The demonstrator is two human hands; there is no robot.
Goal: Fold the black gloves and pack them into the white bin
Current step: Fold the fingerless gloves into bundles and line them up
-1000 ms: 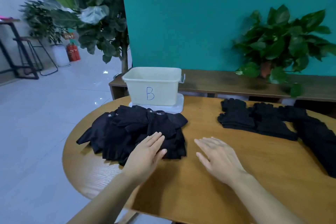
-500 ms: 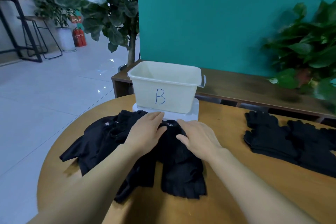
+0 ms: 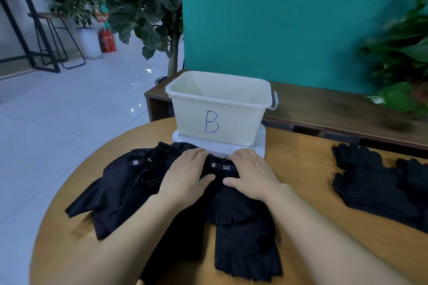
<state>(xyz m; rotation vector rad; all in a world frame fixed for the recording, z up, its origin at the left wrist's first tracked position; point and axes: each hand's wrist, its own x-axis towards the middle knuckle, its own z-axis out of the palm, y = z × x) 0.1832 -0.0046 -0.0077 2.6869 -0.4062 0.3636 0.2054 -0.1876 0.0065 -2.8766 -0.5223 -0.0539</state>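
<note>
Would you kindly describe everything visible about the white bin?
The white bin is an off-white, plastic-looking rectangular tub with a rolled rim and a clip handle on its right end. A blue handwritten "B" marks its front wall. It stands upright and open, apparently empty, on a flat white lid at the round wooden table's far edge. Neither hand touches it.

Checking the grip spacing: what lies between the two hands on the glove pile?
In the head view, a black glove cuff with a white 5.11 label lies between the left hand and right hand.
</note>
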